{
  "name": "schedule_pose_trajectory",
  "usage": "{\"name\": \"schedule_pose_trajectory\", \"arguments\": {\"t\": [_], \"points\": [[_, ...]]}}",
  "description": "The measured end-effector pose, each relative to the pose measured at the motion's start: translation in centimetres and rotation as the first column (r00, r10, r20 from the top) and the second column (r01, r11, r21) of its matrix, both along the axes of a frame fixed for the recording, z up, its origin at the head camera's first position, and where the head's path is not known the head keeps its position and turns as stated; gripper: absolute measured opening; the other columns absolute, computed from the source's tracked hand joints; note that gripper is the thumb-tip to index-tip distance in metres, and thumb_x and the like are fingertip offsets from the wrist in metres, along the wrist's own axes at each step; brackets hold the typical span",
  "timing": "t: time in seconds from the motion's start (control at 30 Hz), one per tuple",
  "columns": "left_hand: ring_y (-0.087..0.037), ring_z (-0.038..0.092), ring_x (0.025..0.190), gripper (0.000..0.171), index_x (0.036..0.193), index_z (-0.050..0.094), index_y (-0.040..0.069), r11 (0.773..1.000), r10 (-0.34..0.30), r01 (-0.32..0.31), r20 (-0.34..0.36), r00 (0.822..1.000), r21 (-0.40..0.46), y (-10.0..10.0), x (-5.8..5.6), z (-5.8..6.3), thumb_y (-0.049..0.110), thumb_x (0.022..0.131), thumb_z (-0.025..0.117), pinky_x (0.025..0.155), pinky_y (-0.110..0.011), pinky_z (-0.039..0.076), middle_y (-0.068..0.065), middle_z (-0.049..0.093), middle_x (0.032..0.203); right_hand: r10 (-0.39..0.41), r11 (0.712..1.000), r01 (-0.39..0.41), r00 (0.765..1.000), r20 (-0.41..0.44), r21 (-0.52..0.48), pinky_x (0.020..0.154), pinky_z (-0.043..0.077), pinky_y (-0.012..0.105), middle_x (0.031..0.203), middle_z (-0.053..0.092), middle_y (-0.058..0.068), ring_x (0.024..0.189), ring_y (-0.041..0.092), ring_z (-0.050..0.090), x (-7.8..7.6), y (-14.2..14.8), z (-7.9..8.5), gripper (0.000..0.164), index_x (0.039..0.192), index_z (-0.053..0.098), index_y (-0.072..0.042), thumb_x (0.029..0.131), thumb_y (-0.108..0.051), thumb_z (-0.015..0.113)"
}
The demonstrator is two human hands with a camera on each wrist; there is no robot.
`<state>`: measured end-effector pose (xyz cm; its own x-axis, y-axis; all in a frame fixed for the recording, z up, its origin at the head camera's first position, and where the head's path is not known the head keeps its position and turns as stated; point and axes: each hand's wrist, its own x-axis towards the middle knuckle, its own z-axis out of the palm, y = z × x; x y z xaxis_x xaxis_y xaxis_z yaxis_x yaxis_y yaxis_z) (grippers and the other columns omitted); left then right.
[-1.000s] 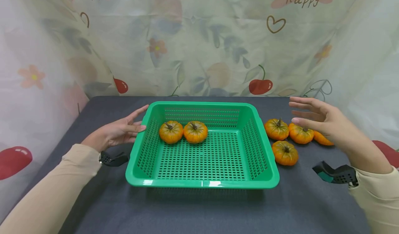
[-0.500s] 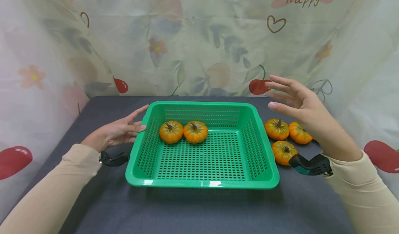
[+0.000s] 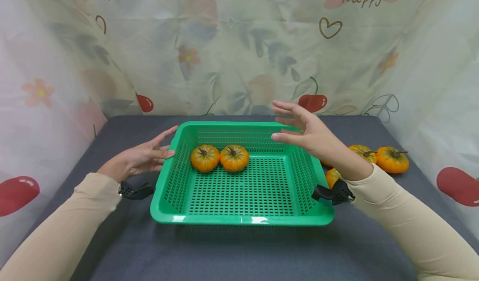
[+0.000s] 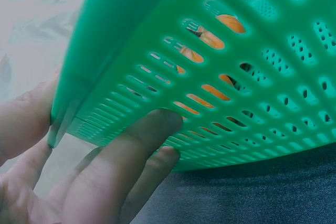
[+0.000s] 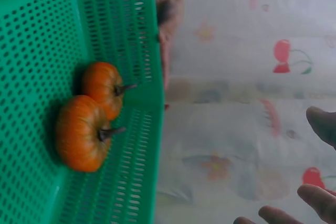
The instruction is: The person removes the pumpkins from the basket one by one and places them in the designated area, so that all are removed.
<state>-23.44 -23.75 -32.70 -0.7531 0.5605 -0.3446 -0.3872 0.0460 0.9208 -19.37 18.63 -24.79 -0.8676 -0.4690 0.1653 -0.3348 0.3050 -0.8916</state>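
A green plastic basket (image 3: 242, 220) with slotted walls stands on the dark table. Two small orange pumpkins, a left one (image 3: 205, 158) and a right one (image 3: 234, 158), sit side by side in its left half. My left hand (image 3: 144, 158) holds the basket's left rim, thumb on the edge; in the left wrist view its fingers (image 4: 152, 129) lie against the outer wall. Above the basket's back right corner hovers my right hand (image 3: 308, 131), fingers spread and nothing in them. Its fingertips (image 5: 317, 198) show at the right wrist view's edge.
Several more pumpkins (image 3: 392, 159) lie on the table (image 3: 239, 256) right of the basket, some partly hidden by my right forearm. A patterned cloth (image 3: 232, 56) hangs behind and at both sides. Each wrist carries a black device (image 3: 334, 193).
My right hand has moved left from above the pumpkins on the right, rising and then lowering, to over the basket's back right corner. My left hand and the basket have stayed put.
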Motion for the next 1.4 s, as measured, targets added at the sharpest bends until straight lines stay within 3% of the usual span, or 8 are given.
{"name": "schedule_pose_trajectory", "arguments": {"t": [0.23,0.53,0.8,1.4], "points": [[-0.022,0.068,0.105,0.091,0.153,-0.006,0.045,1.0,0.001,-0.001,-0.01,1.0,-0.011,0.0,0.0,-0.1,0.005,0.098,0.054,0.087,-0.041,0.057,-0.017,0.009,0.162,0.048,0.994,-0.056,0.995,0.091,0.093,0.11,0.04,0.048,0.155,0.033,0.001,0.141,0.03,0.035,-1.5,-2.1,-1.7,0.073,0.15,0.034,-0.027,0.088,-0.025,0.073],[-0.023,0.068,0.105,0.089,0.153,-0.005,0.046,1.0,-0.001,0.001,-0.006,1.0,-0.001,0.0,-0.1,-0.1,0.005,0.099,0.053,0.088,-0.042,0.057,-0.017,0.01,0.162,0.058,0.978,-0.085,0.987,0.147,0.189,0.105,0.045,0.051,0.154,0.035,0.011,0.139,0.034,0.038,-3.6,-4.5,-4.6,0.076,0.151,0.034,-0.022,0.087,-0.027,0.074],[-0.023,0.068,0.104,0.088,0.153,-0.004,0.046,1.0,0.002,-0.002,-0.007,1.0,-0.007,0.0,-0.1,-0.1,0.006,0.099,0.053,0.088,-0.042,0.057,-0.017,0.011,0.161,0.045,0.967,-0.113,0.957,0.285,0.226,0.107,0.042,0.052,0.152,0.036,0.014,0.137,0.037,0.04,-4.7,-5.9,-6.5,0.074,0.151,0.033,-0.019,0.088,-0.027,0.073],[-0.023,0.069,0.104,0.089,0.153,-0.004,0.046,1.0,-0.001,0.001,-0.006,1.0,-0.001,0.0,-0.1,-0.1,0.005,0.099,0.053,0.088,-0.042,0.057,-0.018,0.01,0.161,0.028,0.935,-0.123,0.96,0.277,0.331,0.1,0.048,0.043,0.146,0.041,0.016,0.131,0.032,0.044,-5.8,-8.2,-9.4,0.076,0.146,0.042,-0.016,0.081,-0.017,0.08]]}}
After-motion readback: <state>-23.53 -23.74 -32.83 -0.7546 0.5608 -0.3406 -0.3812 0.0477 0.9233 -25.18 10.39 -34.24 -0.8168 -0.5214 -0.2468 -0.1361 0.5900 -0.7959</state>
